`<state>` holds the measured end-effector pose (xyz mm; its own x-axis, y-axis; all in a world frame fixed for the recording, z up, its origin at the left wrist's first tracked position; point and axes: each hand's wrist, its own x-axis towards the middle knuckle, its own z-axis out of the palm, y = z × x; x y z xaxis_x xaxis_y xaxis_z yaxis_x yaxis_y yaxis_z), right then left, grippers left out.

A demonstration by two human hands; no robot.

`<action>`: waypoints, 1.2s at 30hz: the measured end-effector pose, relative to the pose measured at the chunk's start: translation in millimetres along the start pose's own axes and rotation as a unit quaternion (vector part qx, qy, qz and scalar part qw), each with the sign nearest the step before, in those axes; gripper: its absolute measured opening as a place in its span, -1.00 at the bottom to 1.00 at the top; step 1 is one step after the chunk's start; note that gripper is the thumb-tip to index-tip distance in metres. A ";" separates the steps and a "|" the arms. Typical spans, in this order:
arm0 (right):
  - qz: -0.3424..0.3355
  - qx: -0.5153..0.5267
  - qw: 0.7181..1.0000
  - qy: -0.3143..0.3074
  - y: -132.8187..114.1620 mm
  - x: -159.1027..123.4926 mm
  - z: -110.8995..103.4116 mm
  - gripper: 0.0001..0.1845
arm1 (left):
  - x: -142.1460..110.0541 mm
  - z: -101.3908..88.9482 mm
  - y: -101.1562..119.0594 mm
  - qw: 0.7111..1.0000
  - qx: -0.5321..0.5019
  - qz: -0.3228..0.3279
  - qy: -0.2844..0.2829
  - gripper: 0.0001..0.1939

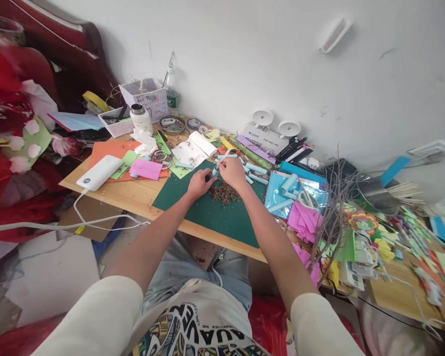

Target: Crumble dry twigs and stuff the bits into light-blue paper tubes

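Observation:
My left hand (201,183) is closed around a small light blue paper tube (215,172), its fingers bent at the tube's side. My right hand (232,171) is pinched at the tube's upper end, with a thin pale stick (227,153) rising from its fingers. Just below both hands, a heap of brown dried plant bits (224,194) lies on a dark green mat (193,210). Several more light blue paper tubes (256,168) lie scattered behind and right of my right hand. What the right fingertips press on is partly hidden.
A white power bank (99,172) with a cable sits at the table's left edge. Orange paper (107,152), pink paper (147,168) and a white bottle (141,118) stand back left. Dry twigs (332,222), a blue plastic packet (276,190) and pink paper (304,220) crowd the right.

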<state>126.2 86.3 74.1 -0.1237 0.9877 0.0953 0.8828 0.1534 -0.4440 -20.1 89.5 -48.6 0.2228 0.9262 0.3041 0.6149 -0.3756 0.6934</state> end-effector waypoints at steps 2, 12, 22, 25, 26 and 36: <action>0.006 -0.011 1.000 0.024 0.6 0.2 1.4 -0.63 | -0.2 -0.3 0.9 1.000 -0.003 0.001 0.001 -0.81; 0.015 0.018 0.988 0.153 6.5 -15.5 -24.7 -0.65 | -1.7 -3.2 2.4 1.000 0.010 -0.017 -0.008 -0.78; 0.152 0.211 0.963 0.071 57.2 -105.3 -37.3 -0.80 | 1.6 -4.7 1.1 0.998 -0.052 -0.029 0.015 -0.80; 0.153 0.145 0.976 0.061 44.9 -127.8 -12.0 -0.76 | 9.2 -16.3 2.3 0.990 -0.113 -0.043 0.065 -0.82; 0.149 0.129 0.979 0.052 35.8 -132.9 -1.4 -0.72 | 11.5 -22.3 2.4 0.988 -0.123 -0.041 0.080 -0.82; 0.021 -0.057 0.995 -0.083 -61.5 -115.5 102.6 -0.52 | -6.7 -78.1 -16.1 0.979 -0.098 -0.052 0.171 -0.77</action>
<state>39.7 -34.2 -1.1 -0.1500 0.9860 -0.0733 0.9336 0.1169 -0.3387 -90.6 86.8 -10.8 -0.1198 0.9077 0.4021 0.4567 -0.3092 0.8342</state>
